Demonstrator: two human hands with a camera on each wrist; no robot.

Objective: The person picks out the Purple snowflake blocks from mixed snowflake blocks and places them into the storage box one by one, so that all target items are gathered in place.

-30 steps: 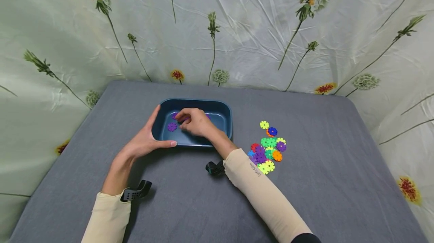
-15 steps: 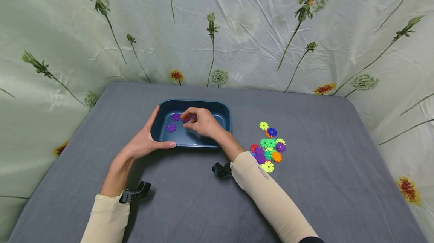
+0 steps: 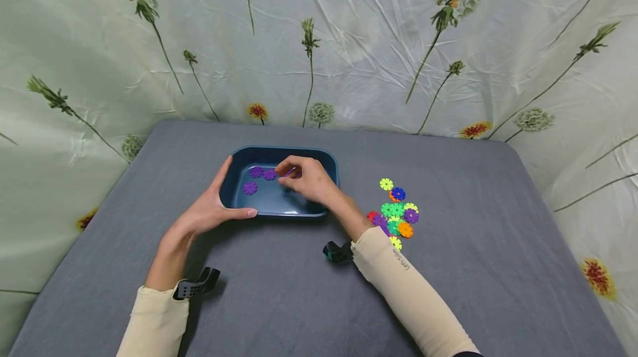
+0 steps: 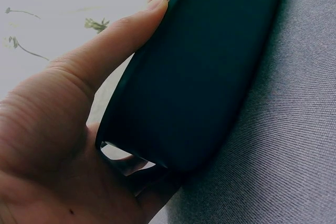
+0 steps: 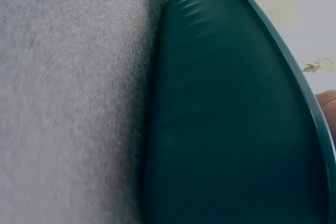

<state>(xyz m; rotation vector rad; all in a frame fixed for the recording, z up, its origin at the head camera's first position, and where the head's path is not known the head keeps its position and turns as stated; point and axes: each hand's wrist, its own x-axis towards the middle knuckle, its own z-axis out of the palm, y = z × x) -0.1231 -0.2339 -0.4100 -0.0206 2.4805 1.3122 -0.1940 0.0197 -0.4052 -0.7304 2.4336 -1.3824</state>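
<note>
My left hand grips the left end of a dark blue rectangular tray, its thumb along the near rim and fingers around the end wall. Inside, purple notched plastic discs lie on the floor. My right hand hovers over the tray's middle, fingers loosely bent, with thumb and index fingertips apart. Beside those fingertips lies another purple disc. A bit of purple shows through the gap under the hand, mostly hidden. In the right wrist view the tray's outer wall fills the middle, covering the fingertips.
Right of the tray, a loose pile of notched discs in green, yellow, orange, blue, red and purple lies on the grey cloth. My right sleeve passes over the pile's near edge. A flowered curtain hangs behind.
My right hand has moved rightward inside the tray, uncovering purple discs that lay beneath its fingers. My left hand keeps its hold on the tray's left end.
</note>
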